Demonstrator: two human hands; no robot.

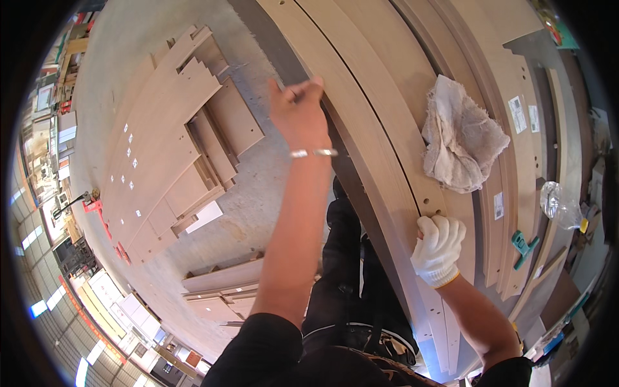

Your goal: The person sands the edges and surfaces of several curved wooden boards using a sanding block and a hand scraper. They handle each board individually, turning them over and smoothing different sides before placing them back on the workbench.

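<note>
The floor (248, 193) is of grey concrete with some stains. At the far left, pale boards (106, 297) stand. A long red banner (90, 319) runs near the roof (39, 271), which has bright panels (39, 309).

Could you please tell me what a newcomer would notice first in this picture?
Probably the crumpled pale rag lying on the long boards right of centre, with the white-gloved right hand just below it in the picture. Next, the bare left hand, slightly blurred, by the boards' left edge. Farther left, a big pile of brown panels fills much of the view.
</note>
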